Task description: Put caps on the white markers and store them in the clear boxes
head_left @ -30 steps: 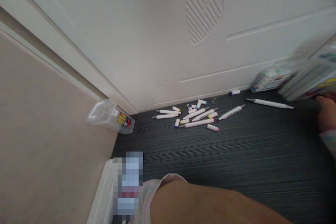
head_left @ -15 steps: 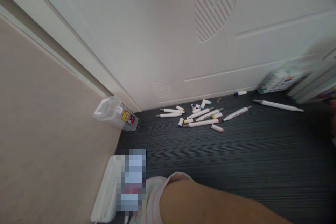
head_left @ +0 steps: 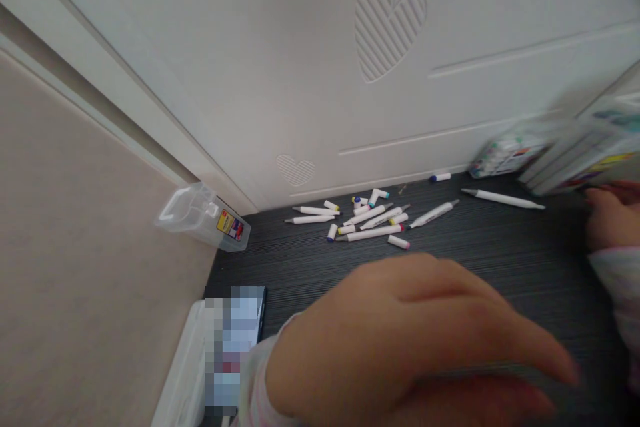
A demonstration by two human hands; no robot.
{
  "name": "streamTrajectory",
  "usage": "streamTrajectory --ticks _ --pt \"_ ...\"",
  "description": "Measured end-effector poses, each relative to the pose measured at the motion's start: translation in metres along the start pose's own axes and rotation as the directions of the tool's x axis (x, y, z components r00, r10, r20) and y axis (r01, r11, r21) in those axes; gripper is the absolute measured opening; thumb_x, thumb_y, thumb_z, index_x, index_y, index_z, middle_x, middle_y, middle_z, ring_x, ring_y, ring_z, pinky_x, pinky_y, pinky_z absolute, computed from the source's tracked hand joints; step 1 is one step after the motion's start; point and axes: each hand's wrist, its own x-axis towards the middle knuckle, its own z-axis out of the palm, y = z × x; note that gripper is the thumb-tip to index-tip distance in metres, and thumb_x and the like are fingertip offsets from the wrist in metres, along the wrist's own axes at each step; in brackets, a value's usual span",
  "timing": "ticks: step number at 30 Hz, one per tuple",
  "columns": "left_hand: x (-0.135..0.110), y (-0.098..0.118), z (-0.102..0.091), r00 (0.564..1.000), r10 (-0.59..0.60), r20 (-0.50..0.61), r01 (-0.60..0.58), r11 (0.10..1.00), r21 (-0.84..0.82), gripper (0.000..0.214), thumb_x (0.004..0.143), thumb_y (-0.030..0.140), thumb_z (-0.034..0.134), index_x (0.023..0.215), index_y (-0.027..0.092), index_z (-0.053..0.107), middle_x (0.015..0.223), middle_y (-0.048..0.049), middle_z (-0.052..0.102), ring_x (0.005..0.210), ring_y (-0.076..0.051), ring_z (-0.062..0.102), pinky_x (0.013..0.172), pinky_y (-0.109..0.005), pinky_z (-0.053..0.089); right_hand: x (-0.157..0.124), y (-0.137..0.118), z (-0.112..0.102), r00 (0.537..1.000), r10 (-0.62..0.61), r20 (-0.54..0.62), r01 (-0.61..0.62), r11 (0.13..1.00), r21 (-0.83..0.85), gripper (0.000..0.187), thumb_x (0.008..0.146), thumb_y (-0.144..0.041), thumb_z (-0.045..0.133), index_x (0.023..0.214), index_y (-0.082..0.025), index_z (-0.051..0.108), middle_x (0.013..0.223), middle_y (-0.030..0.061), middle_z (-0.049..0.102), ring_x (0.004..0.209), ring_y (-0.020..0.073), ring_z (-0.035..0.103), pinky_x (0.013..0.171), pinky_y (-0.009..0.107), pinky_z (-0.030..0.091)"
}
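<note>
White markers (head_left: 376, 233) and loose caps (head_left: 399, 241) scattered on dark desk (head_left: 300, 257), along white panel (head_left: 250, 80). Left hand (head_left: 395, 333) nearer camera: open, fingers curved, tips apart. Right hand (head_left: 613, 219) beside see-through packaging (head_left: 590, 147); cannot tell whether gripping. Clear container (head_left: 197, 219) near left wall (head_left: 75, 247).

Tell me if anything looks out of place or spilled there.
Loose caps lie scattered among the white markers on the dark surface; several markers show uncapped grey ends, which looks untidy. One blue-ended cap sits apart, by the white panel. I see no clear damage.
</note>
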Motion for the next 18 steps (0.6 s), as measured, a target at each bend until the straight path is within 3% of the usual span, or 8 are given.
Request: streamTrajectory --ticks 1,2,5,7,9,12,15,18 --pt "0.010 0.003 -0.012 0.977 0.123 0.172 -0.105 0.988 -0.110 0.015 0.083 0.034 0.050 0.092 0.032 0.062 0.080 0.0049 0.066 0.076 -0.010 0.063 0.069 -0.019 0.051 -0.001 -0.005 -0.001 1.000 0.026 0.002 -0.026 1.000 -0.001 0.058 0.054 -0.019 0.068 0.107 -0.017 0.045 0.084 0.0101 0.058 0.075 0.0261 0.061 0.066 0.046 0.047" --pt "0.019 0.003 -0.023 0.985 0.093 0.148 -0.076 0.990 -0.118 0.013 0.083 0.022 0.051 0.090 0.027 0.061 0.081 0.0034 0.066 0.079 -0.010 0.062 0.073 -0.019 0.050 -0.003 -0.010 -0.001 0.999 0.049 0.008 -0.049 0.999 0.001 0.058 0.054 -0.016 0.066 0.107 -0.016 0.044 0.085 0.0104 0.058 0.077 0.0262 0.060 0.068 0.046 0.047" --pt "0.036 -0.010 -0.042 0.987 -0.057 -0.153 0.061 0.998 0.020 0.013 0.081 0.015 0.052 0.083 0.023 0.061 0.079 0.0019 0.064 0.076 -0.012 0.061 0.070 -0.022 0.049 -0.005 -0.020 -0.003 0.996 0.078 0.034 -0.078 0.997 0.007 0.058 0.053 -0.012 0.061 0.108 -0.017 0.043 0.090 0.0107 0.055 0.081 0.0247 0.058 0.069 0.043 0.046" --pt "0.038 -0.020 -0.045 0.938 -0.137 -0.317 0.174 0.980 0.092 0.010 0.080 0.018 0.055 0.082 0.024 0.062 0.077 0.0027 0.064 0.073 -0.012 0.060 0.069 -0.023 0.048 -0.007 -0.024 -0.004 0.997 0.067 0.047 -0.068 0.998 0.008 0.057 0.054 -0.012 0.058 0.109 -0.018 0.043 0.094 0.0102 0.054 0.082 0.0231 0.056 0.067 0.040 0.045" --pt "0.035 -0.025 -0.045 0.894 -0.183 -0.408 0.241 0.966 0.094 0.008 0.079 0.021 0.056 0.083 0.024 0.062 0.077 0.0029 0.063 0.073 -0.012 0.059 0.069 -0.024 0.048 -0.009 -0.029 -0.006 0.998 0.043 0.054 -0.043 0.999 0.001 0.056 0.054 -0.014 0.056 0.108 -0.018 0.044 0.096 0.0102 0.052 0.080 0.0219 0.053 0.064 0.037 0.044" --pt "0.032 -0.025 -0.042 0.862 -0.204 -0.464 0.255 0.966 0.048 0.007 0.080 0.024 0.056 0.083 0.023 0.062 0.078 0.0028 0.063 0.074 -0.012 0.059 0.069 -0.023 0.047 -0.010 -0.040 -0.010 0.998 -0.025 0.057 0.026 1.000 -0.008 0.054 0.055 -0.016 0.055 0.108 -0.014 0.046 0.097 0.0111 0.050 0.076 0.0201 0.050 0.062 0.035 0.041" --pt "0.033 -0.023 -0.041 0.866 -0.210 -0.455 0.255 0.966 0.040 0.007 0.080 0.024 0.056 0.083 0.023 0.062 0.077 0.0031 0.063 0.073 -0.012 0.059 0.070 -0.023 0.047 -0.010 -0.062 -0.016 0.989 -0.124 0.076 0.124 0.992 0.003 0.045 0.060 -0.019 0.055 0.104 -0.012 0.050 0.096 0.0109 0.050 0.073 0.0189 0.048 0.066 0.036 0.041" --pt "0.034 -0.022 -0.040 0.875 -0.206 -0.438 0.255 0.965 0.056 0.007 0.079 0.025 0.057 0.083 0.024 0.062 0.077 0.0030 0.063 0.074 -0.012 0.059 0.070 -0.024 0.047 -0.014 -0.097 -0.022 0.956 -0.237 0.172 0.228 0.971 0.069 0.031 0.065 -0.023 0.057 0.095 -0.014 0.054 0.089 0.0082 0.053 0.070 0.0178 0.048 0.069 0.037 0.042"
